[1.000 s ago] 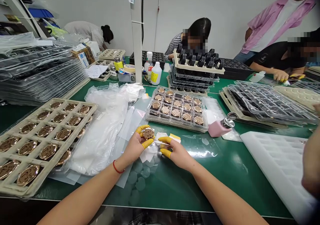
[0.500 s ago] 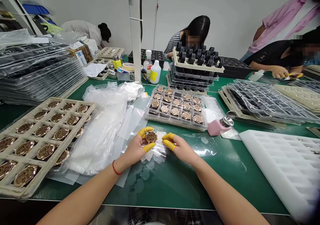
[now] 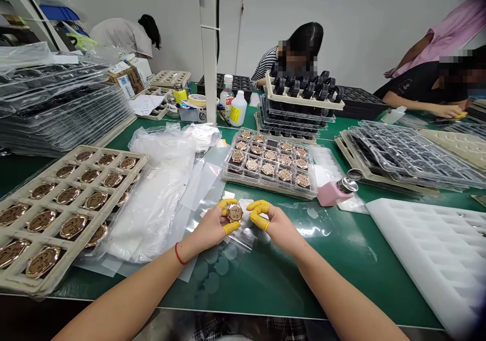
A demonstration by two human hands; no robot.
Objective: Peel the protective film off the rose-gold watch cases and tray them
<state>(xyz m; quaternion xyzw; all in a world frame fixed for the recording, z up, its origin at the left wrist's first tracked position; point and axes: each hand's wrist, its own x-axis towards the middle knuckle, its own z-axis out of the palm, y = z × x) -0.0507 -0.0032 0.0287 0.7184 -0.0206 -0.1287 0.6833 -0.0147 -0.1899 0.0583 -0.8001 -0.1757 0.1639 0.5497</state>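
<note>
My left hand (image 3: 210, 224) grips a rose-gold watch case (image 3: 234, 212) by its rim, between fingers and thumb in yellow finger cots. Markings show on the round brown face turned towards me. Just to the right, my right hand (image 3: 275, 224), also in yellow finger cots, has its fingertips drawn together in a pinch. Whatever lies between them is hidden. Some white material (image 3: 246, 207) shows between the two hands; I cannot tell whether the right fingers hold it. Clear plastic film (image 3: 243, 240) lies on the green table beneath.
Left, a beige tray (image 3: 81, 186) holds similar watch cases, beside white plastic bags (image 3: 152, 204). Ahead sits a clear tray (image 3: 231, 176) of more cases. To the right stand a pink dispenser bottle (image 3: 330, 194) and a white foam tray (image 3: 410, 240). Other people work across the table.
The watch case and my left hand have shifted slightly right and down in view. My right fingers have curled closer together. The person in pink at the back has moved right.
</note>
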